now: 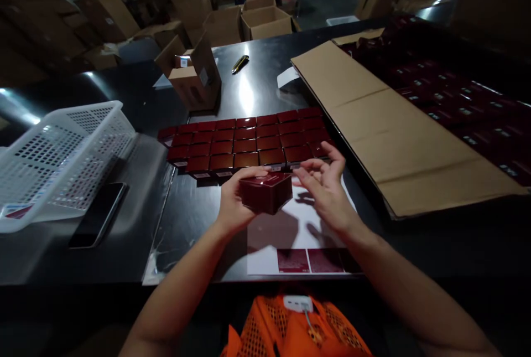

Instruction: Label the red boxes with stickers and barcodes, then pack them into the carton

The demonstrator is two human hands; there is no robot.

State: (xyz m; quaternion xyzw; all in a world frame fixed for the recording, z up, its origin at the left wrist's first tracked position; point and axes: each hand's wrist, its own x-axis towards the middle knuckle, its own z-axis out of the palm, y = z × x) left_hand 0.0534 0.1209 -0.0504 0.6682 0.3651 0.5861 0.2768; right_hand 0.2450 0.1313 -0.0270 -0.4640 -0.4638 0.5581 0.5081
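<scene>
My left hand (232, 202) grips a small dark red box (265, 192) just above the dark table (191, 218). My right hand (326, 182) hovers beside the box's right side, fingers spread and holding nothing. Just beyond the held box, several identical red boxes (244, 144) stand packed in rows. Under my hands lies a white sheet (290, 224) with red labels (309, 260) along its near edge.
A white plastic basket (62, 160) sits at the left with a black phone (98, 214) beside it. A flat cardboard sheet (390, 124) lies at the right, more red boxes (464, 108) beyond it. An open carton (194, 77) and a pen-like tool (239, 63) sit farther back.
</scene>
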